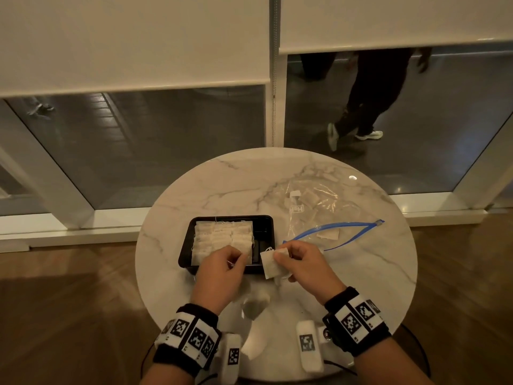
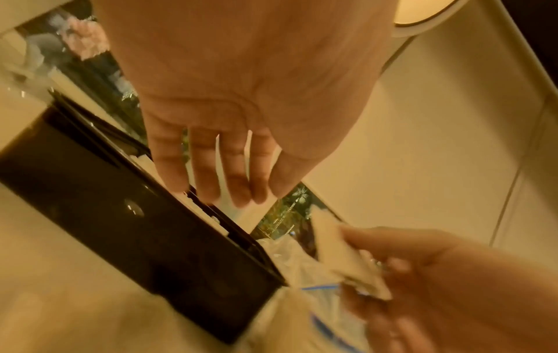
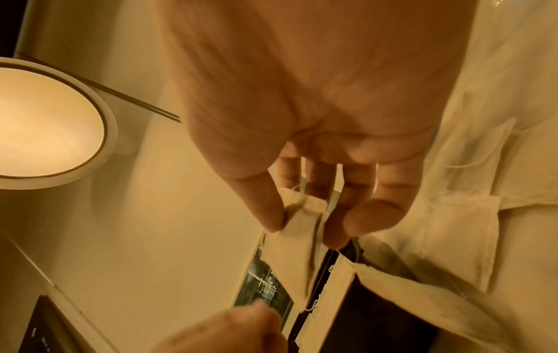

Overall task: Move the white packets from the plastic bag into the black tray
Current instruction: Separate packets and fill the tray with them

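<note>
A white packet was pinched by its top edge between the thumb and fingers of the right hand. It was held just beside the right end of the black tray, above the marble bench.

The left hand was held over the near side of the tray. In the left wrist view its fingers were seen hanging straight and loose, with nothing clearly held. A thin thread was seen near them from above, but it could not be told if it was touched.

Many packets were already laid in rows in the left part of the tray. A few more were left in the plastic bag, which lay open on the bench to the right, near the tray.

The packet was judged to be very light, soft and thin, like paper, with a loose thread on it. It could be bent or torn if squeezed hard. A gentle pinch at a corner or along one edge was judged best.
</note>
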Motion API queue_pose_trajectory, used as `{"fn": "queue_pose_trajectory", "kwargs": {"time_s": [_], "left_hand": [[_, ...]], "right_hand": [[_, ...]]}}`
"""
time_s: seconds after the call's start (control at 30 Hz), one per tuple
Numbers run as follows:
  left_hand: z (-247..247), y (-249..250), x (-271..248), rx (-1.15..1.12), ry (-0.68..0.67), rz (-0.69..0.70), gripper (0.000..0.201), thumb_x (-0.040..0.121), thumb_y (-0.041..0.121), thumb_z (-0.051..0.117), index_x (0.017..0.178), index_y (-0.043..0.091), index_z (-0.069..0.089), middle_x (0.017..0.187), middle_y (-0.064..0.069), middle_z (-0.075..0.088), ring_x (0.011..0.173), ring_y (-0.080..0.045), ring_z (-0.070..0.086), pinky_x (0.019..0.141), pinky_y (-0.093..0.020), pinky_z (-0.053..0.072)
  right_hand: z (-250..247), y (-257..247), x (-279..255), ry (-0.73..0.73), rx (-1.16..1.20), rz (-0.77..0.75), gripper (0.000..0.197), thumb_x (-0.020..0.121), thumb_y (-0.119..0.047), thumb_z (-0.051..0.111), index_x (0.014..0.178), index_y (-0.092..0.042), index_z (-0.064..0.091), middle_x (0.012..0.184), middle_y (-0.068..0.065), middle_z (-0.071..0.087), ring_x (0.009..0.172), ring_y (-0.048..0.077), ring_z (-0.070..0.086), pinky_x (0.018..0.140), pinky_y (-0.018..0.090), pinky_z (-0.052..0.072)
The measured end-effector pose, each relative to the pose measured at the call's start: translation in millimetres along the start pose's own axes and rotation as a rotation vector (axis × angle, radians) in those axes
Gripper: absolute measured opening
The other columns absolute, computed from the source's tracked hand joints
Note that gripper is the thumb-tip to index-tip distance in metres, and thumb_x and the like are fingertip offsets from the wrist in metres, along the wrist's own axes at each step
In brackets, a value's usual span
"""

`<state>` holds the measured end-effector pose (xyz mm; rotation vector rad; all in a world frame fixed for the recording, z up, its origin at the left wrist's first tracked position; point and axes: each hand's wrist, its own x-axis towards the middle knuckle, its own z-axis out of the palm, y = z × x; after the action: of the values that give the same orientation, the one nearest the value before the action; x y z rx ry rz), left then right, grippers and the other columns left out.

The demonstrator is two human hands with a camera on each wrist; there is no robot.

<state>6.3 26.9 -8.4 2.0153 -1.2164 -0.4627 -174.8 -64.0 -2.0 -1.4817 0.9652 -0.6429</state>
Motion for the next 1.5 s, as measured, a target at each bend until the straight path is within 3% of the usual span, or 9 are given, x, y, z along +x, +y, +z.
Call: {"fn": "queue_pose_trajectory", "kwargs": {"time_s": [0.13, 0.43, 0.53, 0.7, 0.97, 1.07, 1.2, 1.3, 1.5], "left_hand": [[-7.4, -23.6, 7.8, 0.521, 0.024, 0.091, 0.019, 0.094, 0.037, 0.064, 0.109, 0.031, 0.074, 0.109, 0.010, 0.069, 0.104, -0.013, 0.059, 0.093, -0.036, 0.049], [-0.1, -35.4, 6.4, 0.443, 0.005, 0.103, 0.016, 0.094, 0.035, 0.065, 0.107, 0.033, 0.074, 0.104, 0.011, 0.071, 0.097, -0.012, 0.062, 0.092, -0.038, 0.051], [0.1, -32.5, 6.0, 0.323, 0.022, 0.089, 0.018, 0.094, 0.036, 0.065, 0.109, 0.030, 0.073, 0.105, 0.011, 0.070, 0.098, -0.010, 0.062, 0.092, -0.037, 0.054], [-6.2, -3.1, 1.3, -0.274, -0.059, 0.049, 0.020, 0.095, 0.041, 0.063, 0.112, 0.031, 0.069, 0.103, 0.015, 0.071, 0.098, 0.001, 0.065, 0.089, -0.023, 0.055], [-9.8, 5.5, 3.9, -0.520, -0.102, 0.035, 0.014, 0.099, 0.023, 0.063, 0.092, 0.014, 0.071, 0.082, -0.006, 0.072, 0.081, -0.026, 0.071, 0.076, -0.045, 0.061], [-15.9, 7.5, 2.0, -0.591, -0.102, 0.012, 0.013, 0.099, 0.022, 0.063, 0.095, 0.014, 0.073, 0.084, -0.007, 0.073, 0.076, -0.022, 0.069, 0.071, -0.035, 0.058], [-24.3, 15.6, -0.2, -0.660, -0.138, -0.008, 0.015, 0.098, 0.020, 0.063, 0.098, 0.010, 0.074, 0.085, -0.010, 0.073, 0.075, -0.020, 0.067, 0.070, -0.035, 0.056], [-29.4, 24.5, -0.7, -0.691, -0.141, -0.003, 0.014, 0.097, 0.016, 0.064, 0.095, 0.007, 0.074, 0.079, -0.010, 0.071, 0.071, -0.020, 0.064, 0.066, -0.033, 0.054], [-43.9, 44.1, -3.9, -0.731, -0.156, 0.033, 0.017, 0.096, 0.017, 0.064, 0.097, 0.005, 0.075, 0.076, -0.010, 0.070, 0.068, -0.018, 0.062, 0.064, -0.027, 0.051]], "right_hand": [[-3.8, -0.5, 3.3, 0.058, 0.031, -0.034, 0.004, 0.092, -0.009, 0.068, 0.092, -0.012, 0.071, 0.077, -0.004, 0.070, 0.059, -0.006, 0.059, 0.052, 0.010, 0.043], [0.9, 1.5, 10.3, 0.080, 0.020, -0.011, 0.004, 0.090, -0.020, 0.071, 0.087, -0.020, 0.072, 0.079, 0.006, 0.069, 0.066, 0.005, 0.059, 0.055, 0.017, 0.046], [5.3, -0.9, 13.4, 0.077, 0.014, -0.010, 0.003, 0.089, -0.024, 0.073, 0.086, -0.024, 0.074, 0.090, 0.013, 0.070, 0.074, 0.015, 0.061, 0.058, 0.025, 0.052], [17.2, -17.2, 17.1, -0.014, 0.135, -0.037, 0.003, 0.090, -0.019, 0.072, 0.088, -0.019, 0.075, 0.095, 0.020, 0.069, 0.078, 0.021, 0.066, 0.068, 0.035, 0.060], [26.6, -37.1, 23.6, -0.071, 0.149, -0.112, 0.010, 0.092, -0.017, 0.070, 0.101, -0.011, 0.070, 0.089, 0.006, 0.069, 0.076, 0.018, 0.065, 0.064, 0.032, 0.057], [20.5, -31.3, 23.4, -0.143, 0.089, -0.170, 0.036, 0.088, -0.014, 0.074, 0.121, -0.026, 0.065, 0.112, 0.000, 0.066, 0.081, 0.014, 0.063, 0.061, 0.026, 0.053], [20.9, -15.9, 20.8, -0.322, 0.050, -0.167, 0.074, 0.076, -0.001, 0.075, 0.137, -0.035, 0.052, 0.121, 0.000, 0.065, 0.096, 0.026, 0.067, 0.082, 0.037, 0.060], [30.2, -13.8, 17.3, -0.389, 0.024, -0.168, 0.064, 0.079, 0.002, 0.076, 0.128, -0.034, 0.056, 0.113, 0.001, 0.071, 0.091, 0.018, 0.070, 0.083, 0.033, 0.059], [38.8, -5.3, 20.7, -0.288, -0.137, -0.153, 0.023, 0.086, -0.021, 0.075, 0.102, -0.036, 0.068, 0.096, -0.009, 0.069, 0.084, 0.004, 0.065, 0.074, 0.020, 0.053]]}}
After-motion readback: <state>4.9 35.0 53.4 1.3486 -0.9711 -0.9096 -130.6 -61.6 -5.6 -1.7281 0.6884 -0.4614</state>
